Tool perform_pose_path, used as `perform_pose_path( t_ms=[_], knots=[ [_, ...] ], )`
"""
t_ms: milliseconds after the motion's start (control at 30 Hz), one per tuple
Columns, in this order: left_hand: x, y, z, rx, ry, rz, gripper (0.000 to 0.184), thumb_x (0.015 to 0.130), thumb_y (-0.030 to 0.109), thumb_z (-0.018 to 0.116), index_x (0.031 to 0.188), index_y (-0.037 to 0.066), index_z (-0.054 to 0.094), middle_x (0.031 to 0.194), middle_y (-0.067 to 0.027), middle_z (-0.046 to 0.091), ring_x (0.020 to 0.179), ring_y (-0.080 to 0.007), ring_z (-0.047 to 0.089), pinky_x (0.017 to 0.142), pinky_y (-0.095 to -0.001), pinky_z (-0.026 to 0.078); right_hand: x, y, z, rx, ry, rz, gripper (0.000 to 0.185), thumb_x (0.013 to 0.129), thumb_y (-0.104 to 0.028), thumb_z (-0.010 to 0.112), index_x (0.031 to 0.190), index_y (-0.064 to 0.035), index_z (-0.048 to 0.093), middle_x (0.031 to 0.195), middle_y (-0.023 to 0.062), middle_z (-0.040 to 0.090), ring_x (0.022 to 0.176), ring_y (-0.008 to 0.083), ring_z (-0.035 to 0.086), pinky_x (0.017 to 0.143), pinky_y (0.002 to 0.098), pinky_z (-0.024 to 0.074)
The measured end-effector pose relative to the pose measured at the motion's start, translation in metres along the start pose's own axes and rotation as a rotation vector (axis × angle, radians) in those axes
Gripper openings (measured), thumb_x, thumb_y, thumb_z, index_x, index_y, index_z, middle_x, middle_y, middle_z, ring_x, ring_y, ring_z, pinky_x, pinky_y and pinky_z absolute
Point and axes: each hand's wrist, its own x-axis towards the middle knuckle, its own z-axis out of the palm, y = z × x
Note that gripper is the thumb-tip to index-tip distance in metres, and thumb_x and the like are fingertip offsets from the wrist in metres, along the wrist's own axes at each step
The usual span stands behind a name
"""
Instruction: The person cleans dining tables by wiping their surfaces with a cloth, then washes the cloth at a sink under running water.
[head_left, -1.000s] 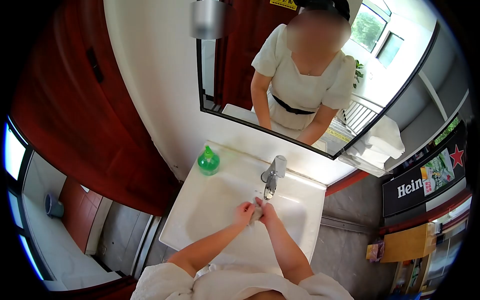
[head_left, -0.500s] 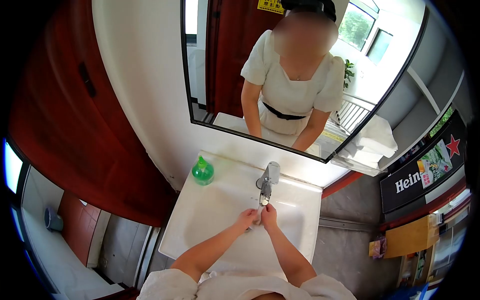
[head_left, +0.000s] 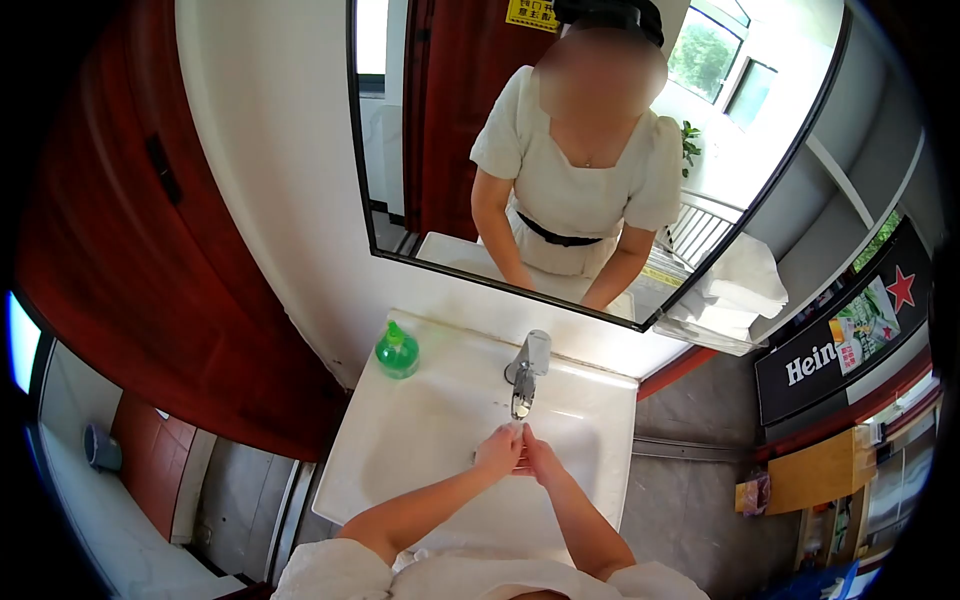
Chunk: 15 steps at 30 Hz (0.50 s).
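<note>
Under the chrome faucet point(head_left: 528, 365), both my hands meet low over the white sink point(head_left: 400, 440). My left hand point(head_left: 497, 452) shows mostly its back, with its fingers largely hidden. Against it from the right, my right hand point(head_left: 541, 458) is cupped, and some fingers show apart in the gap between the palms. A small whitish patch, perhaps water or foam, lies at the fingertips; I see no object clearly held. On the sink's back left corner stands a green pump bottle point(head_left: 397, 352).
A black-framed mirror point(head_left: 505, 284) hangs above the sink and reflects a person in white. White folded towels point(head_left: 740, 280) sit on a rack at its right. A dark red door point(head_left: 150, 260) is at the left, and a black sign point(head_left: 810, 365) at the right.
The view has shifted, so the sink appears lower and further left. My hands, earlier around a whitish shape near the faucet spout, have come together just below it, and that shape is mostly hidden.
</note>
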Motion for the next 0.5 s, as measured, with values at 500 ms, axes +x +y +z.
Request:
perform_pose_path(
  t_ms=[500],
  knots=[
    [0.016,-0.054,-0.029,0.092,0.645,0.289,0.026,0.077,0.03,0.059,0.084,0.005,0.057,0.08,-0.01,0.059,0.077,-0.0242,0.057,0.068,-0.0322,0.046,0.042,-0.009,0.016,-0.091,-0.4,-0.313,0.035,0.082,-0.007,0.052,0.116,-0.0073,0.048,0.101,0.0056,0.056,0.092,0.013,0.053,0.081,0.0256,0.0426]
  ],
)
